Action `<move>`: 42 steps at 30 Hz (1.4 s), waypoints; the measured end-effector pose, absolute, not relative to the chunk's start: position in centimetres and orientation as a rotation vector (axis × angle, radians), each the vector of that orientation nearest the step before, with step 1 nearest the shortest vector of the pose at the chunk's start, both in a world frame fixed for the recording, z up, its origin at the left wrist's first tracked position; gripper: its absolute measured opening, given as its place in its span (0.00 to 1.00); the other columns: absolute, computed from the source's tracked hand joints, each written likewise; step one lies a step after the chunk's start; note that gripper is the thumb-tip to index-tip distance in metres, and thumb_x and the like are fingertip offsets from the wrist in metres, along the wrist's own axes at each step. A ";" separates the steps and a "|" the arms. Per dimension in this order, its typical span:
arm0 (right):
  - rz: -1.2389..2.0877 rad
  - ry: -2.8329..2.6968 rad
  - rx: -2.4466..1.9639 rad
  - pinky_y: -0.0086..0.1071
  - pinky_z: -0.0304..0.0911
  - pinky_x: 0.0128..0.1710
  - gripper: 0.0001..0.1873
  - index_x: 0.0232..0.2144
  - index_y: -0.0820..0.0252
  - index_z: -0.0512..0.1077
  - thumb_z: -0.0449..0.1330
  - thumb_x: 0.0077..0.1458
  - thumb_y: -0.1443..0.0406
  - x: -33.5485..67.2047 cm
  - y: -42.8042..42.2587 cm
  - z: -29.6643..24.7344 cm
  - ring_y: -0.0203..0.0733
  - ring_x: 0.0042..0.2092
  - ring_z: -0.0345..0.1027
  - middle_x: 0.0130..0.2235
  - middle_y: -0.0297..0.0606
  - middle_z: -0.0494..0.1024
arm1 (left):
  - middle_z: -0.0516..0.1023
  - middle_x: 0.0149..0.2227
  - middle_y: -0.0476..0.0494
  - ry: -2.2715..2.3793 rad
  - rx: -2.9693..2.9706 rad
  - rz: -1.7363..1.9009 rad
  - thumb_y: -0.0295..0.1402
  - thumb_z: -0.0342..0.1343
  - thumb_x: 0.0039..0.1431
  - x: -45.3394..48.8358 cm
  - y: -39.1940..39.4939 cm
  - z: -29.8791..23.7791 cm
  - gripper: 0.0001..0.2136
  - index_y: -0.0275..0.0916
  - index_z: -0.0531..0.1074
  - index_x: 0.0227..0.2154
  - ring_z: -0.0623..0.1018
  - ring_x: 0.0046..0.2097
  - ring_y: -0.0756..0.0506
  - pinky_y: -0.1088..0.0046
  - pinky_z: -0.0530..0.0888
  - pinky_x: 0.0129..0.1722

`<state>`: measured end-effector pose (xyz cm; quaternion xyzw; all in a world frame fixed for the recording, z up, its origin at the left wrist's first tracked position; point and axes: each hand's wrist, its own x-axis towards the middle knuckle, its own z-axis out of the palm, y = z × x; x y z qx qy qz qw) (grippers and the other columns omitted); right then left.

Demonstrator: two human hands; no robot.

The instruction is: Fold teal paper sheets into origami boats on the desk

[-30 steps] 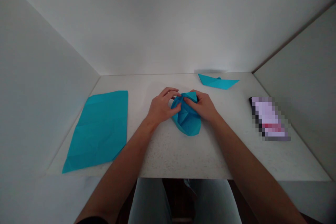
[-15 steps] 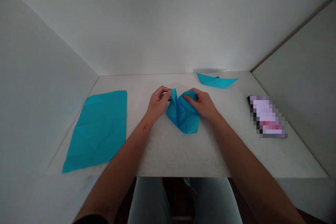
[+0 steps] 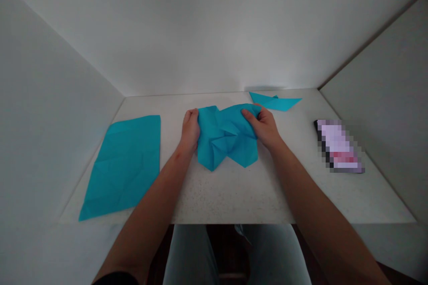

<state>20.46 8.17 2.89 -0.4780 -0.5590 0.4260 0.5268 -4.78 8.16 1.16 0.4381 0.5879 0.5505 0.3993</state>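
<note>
Both hands are spreading apart, the left hand (image 3: pixel 190 130) and right hand (image 3: pixel 265 127) each grasping a side of the creased turquoise paper sheet (image 3: pixel 227 137), now unfolding near the white speckled desk's (image 3: pixel 234 196) middle.

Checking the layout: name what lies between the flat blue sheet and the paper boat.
Head view: the creased blue paper, held by the left hand and right hand, lies there.

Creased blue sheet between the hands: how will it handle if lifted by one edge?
Probably floppy: the creased sheet bows between the left hand and right hand, each pinching an edge. Likely light; it is thin paper, like the flat sheet beside it. Its folds may make it hinge unevenly, and it would probably slide on the smooth table.
</note>
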 end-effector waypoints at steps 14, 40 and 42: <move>1.137 -1.077 -1.074 0.52 0.79 0.56 0.34 0.50 0.52 0.79 0.76 0.50 0.39 21.9 8.4 3.3 0.55 0.52 0.83 0.48 0.40 0.88 | 0.81 0.41 0.43 1.812 1.209 1.461 0.46 0.52 0.76 -6.4 8.2 3.1 0.13 0.43 0.71 0.42 0.80 0.47 0.41 0.67 0.75 0.47; 0.933 -0.996 -1.235 0.43 0.80 0.44 0.28 0.45 0.54 0.78 0.75 0.50 0.44 26.1 10.1 2.0 0.49 0.42 0.81 0.41 0.37 0.87 | 0.84 0.41 0.43 1.764 1.557 1.050 0.40 0.57 0.70 -8.5 7.9 4.2 0.08 0.43 0.77 0.44 0.81 0.41 0.42 0.66 0.74 0.43; 0.875 -1.056 -1.273 0.41 0.78 0.42 0.27 0.42 0.55 0.78 0.75 0.50 0.44 26.4 9.8 2.2 0.46 0.40 0.79 0.40 0.35 0.86 | 0.84 0.40 0.44 1.877 1.615 1.024 0.40 0.58 0.70 -8.7 7.7 4.6 0.08 0.44 0.78 0.44 0.81 0.41 0.41 0.65 0.74 0.44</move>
